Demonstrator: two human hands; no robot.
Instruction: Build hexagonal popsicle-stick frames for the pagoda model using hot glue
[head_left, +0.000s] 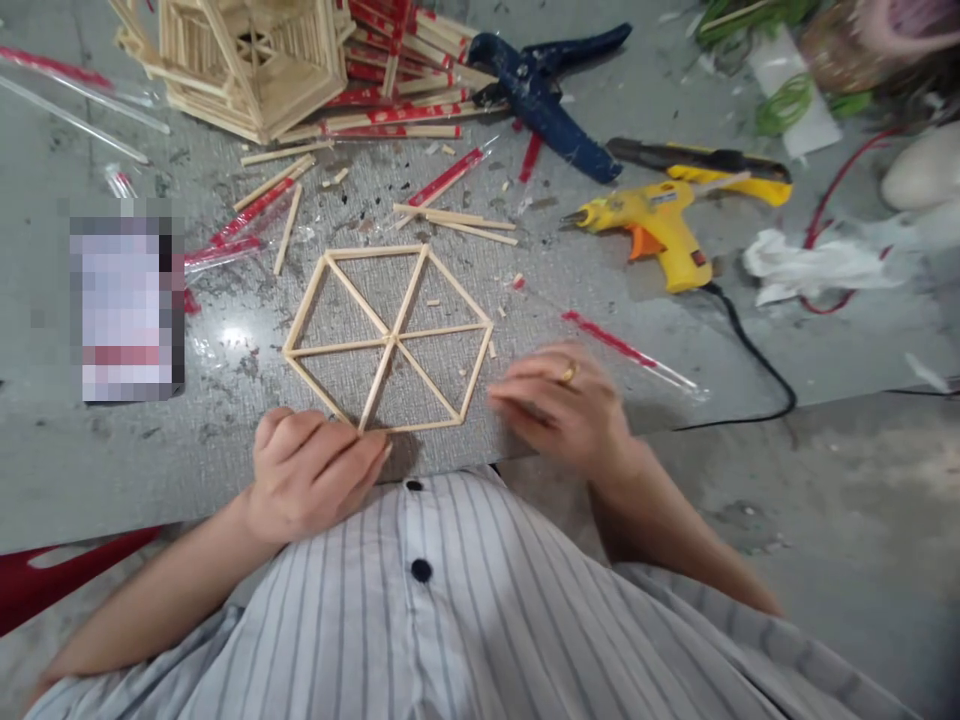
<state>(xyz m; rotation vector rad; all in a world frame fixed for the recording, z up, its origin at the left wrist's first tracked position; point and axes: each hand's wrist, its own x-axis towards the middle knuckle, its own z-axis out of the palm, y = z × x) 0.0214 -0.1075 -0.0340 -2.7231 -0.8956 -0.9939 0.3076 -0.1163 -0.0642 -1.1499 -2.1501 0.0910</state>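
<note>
A flat hexagonal frame [442, 329] of thin wooden sticks, with spokes meeting at its centre, lies on the grey table. My left hand [319, 470] is closed on its near edge, thumb and fingers at the near-left corner, hiding part of that side. To the right of the frame, apart from it, my right hand [562, 405] hovers with fingers bent and tips drawn together toward the thumb. A ring shows on one finger. Slight blur hides whether anything small is between those fingertips. Small stick offcuts [493, 349] lie between the right hand and the frame.
A yellow glue gun [679, 225] with a black cord lies at right, below a yellow utility knife [757, 180] and blue cutters [547, 105]. At the back stand a stick-built structure [262, 75] and red-wrapped chopsticks [405, 110]. A blurred-out phone [124, 300] sits at left.
</note>
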